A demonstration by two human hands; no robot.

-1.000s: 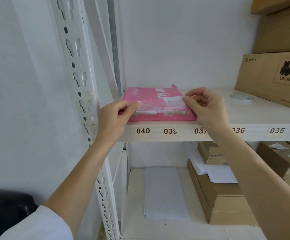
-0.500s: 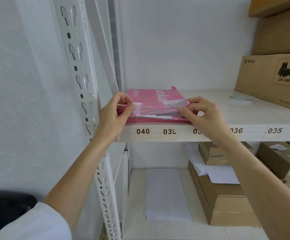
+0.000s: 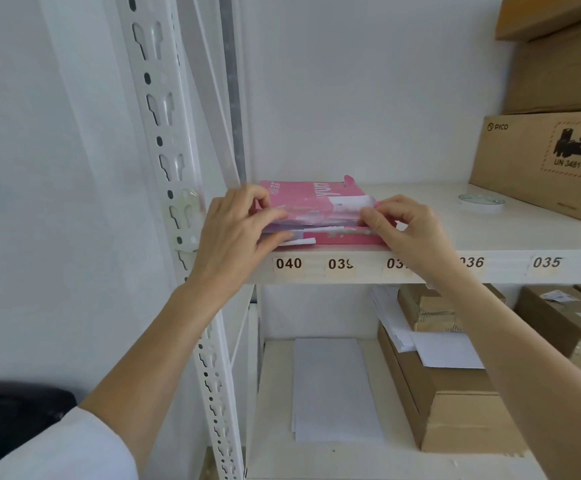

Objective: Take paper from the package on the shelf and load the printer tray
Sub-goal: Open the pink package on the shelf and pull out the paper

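Observation:
A pink paper package [image 3: 311, 197] lies flat at the left end of the white shelf [image 3: 438, 233], above the labels 040 to 037. Its near end is torn open, with white sheet edges showing under the wrapper. My left hand [image 3: 237, 233] holds the package's left front corner, thumb beneath and fingers on top of the flap. My right hand [image 3: 408, 225] pinches the raised wrapper flap at the right front corner. No printer or tray is in view.
A perforated white upright [image 3: 174, 188] stands just left of my left hand. A tape roll [image 3: 481, 201] and cardboard boxes [image 3: 542, 161] sit to the right on the same shelf. On the shelf below lie loose white sheets [image 3: 334, 386] and more boxes [image 3: 448, 403].
Both hands have shifted on the package's front end; the wrapper flap is lifted higher and more of the open end and white sheet edges show.

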